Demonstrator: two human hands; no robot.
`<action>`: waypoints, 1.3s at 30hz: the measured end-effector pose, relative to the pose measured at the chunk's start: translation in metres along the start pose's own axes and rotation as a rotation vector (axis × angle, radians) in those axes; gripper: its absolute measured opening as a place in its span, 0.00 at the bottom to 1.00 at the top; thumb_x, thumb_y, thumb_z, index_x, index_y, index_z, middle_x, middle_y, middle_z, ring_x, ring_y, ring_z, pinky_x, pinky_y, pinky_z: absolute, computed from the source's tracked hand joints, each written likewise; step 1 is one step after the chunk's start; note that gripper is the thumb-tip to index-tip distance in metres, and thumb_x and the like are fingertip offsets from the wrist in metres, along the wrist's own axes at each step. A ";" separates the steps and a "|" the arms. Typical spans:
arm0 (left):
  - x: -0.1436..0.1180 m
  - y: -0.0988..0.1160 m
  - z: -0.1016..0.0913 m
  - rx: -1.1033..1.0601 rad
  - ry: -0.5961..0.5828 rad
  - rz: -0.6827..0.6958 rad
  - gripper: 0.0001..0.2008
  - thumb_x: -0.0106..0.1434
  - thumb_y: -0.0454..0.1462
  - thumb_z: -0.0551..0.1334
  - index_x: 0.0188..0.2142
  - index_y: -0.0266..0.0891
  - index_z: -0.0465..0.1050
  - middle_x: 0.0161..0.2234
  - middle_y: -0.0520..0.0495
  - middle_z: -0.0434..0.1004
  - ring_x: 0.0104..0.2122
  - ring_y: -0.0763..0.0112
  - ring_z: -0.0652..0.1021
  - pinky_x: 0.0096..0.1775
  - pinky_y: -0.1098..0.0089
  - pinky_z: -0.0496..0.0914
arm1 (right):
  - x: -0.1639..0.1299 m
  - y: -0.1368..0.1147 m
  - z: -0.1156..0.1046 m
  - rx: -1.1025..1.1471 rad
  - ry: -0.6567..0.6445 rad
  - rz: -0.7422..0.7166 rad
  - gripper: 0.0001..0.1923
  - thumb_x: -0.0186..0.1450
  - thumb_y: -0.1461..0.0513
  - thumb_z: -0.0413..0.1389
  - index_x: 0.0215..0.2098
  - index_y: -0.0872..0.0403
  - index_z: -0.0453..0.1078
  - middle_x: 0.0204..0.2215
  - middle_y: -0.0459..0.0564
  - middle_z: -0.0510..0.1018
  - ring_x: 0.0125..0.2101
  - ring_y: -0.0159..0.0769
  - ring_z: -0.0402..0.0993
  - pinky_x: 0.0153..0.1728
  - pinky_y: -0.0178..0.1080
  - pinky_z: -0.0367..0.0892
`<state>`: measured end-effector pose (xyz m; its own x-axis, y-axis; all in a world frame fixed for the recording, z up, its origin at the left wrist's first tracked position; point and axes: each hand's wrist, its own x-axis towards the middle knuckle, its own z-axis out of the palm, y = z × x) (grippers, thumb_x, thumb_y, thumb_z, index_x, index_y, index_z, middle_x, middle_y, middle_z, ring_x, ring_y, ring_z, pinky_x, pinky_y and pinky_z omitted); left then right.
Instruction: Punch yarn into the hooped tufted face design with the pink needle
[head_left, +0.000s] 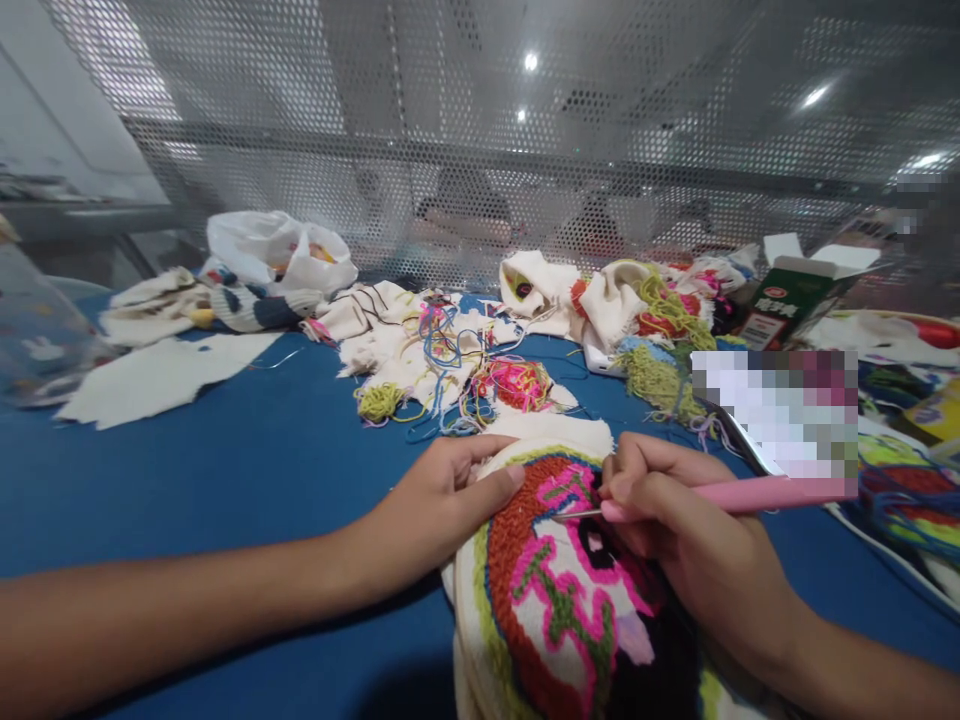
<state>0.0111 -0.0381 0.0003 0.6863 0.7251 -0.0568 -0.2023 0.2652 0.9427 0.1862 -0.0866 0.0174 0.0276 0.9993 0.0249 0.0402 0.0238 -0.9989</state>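
Note:
A piece of cream cloth point(555, 610) stitched with thick red, pink, green and black yarn lies on the blue table point(247, 470) in front of me. My left hand point(442, 500) grips its left edge, thumb on the red yarn border. My right hand point(675, 530) holds a pink-handled needle tool point(750, 494) like a pen. The tool's metal tip point(570, 516) points left and touches the yarn near the top of the cloth.
Loose yarn tangles point(517, 385) and cream cloth scraps point(390, 330) lie across the table's middle. A white plastic bag point(281, 250) sits back left, a green carton point(795, 290) back right. A perforated metal screen point(480, 150) closes the far side. More yarn work point(907, 500) lies at right.

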 end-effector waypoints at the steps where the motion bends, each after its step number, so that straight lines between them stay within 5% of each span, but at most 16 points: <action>1: 0.000 0.000 0.000 0.004 -0.001 -0.001 0.13 0.61 0.35 0.58 0.46 0.41 0.71 0.31 0.50 0.80 0.31 0.76 0.78 0.33 0.79 0.70 | 0.000 0.000 0.000 0.003 -0.001 -0.001 0.12 0.53 0.68 0.51 0.15 0.54 0.55 0.12 0.39 0.58 0.15 0.24 0.49 0.14 0.31 0.44; 39: -0.001 0.001 0.002 0.008 0.032 -0.003 0.14 0.60 0.35 0.59 0.46 0.36 0.71 0.33 0.47 0.80 0.31 0.73 0.78 0.33 0.77 0.70 | -0.003 -0.004 0.002 -0.038 -0.048 -0.065 0.12 0.54 0.68 0.50 0.15 0.55 0.56 0.13 0.39 0.59 0.15 0.23 0.51 0.13 0.28 0.48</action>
<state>0.0115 -0.0394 0.0021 0.6642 0.7442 -0.0700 -0.1946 0.2625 0.9451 0.1839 -0.0895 0.0211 -0.0244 0.9959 0.0873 0.0786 0.0889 -0.9929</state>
